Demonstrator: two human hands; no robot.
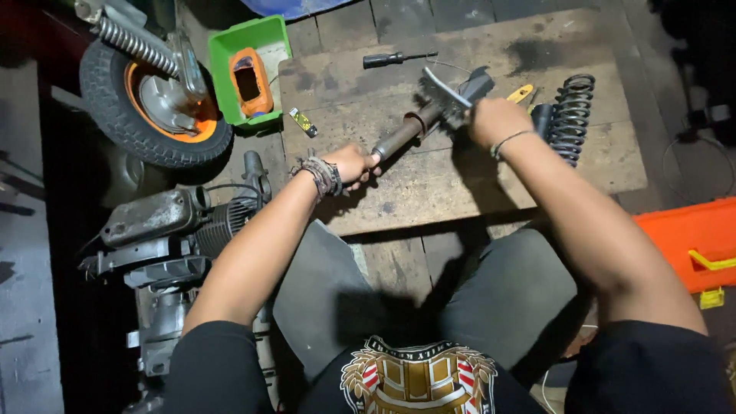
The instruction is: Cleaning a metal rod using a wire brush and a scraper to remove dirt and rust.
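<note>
1. Now my left hand (pixel 351 163) is closed around the low end of the metal rod (pixel 410 132), in the middle of the frame.
2. My right hand (pixel 497 121) grips a wire brush (pixel 445 90) pressed on the rod's top end.
3. Right of that, a black spring (pixel 573 115) lies on the wooden board (pixel 460 184).
4. Up left sits a green bin (pixel 230 54).

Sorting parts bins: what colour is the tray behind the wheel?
Bright green tray, clearest in the head view, holding an orange part.

Black short-sleeved shirt with gold, red and white crest print at 6 o'clock. Grey trousers. Braided dark wristband at left wrist, thin silver bangle at right.
</note>
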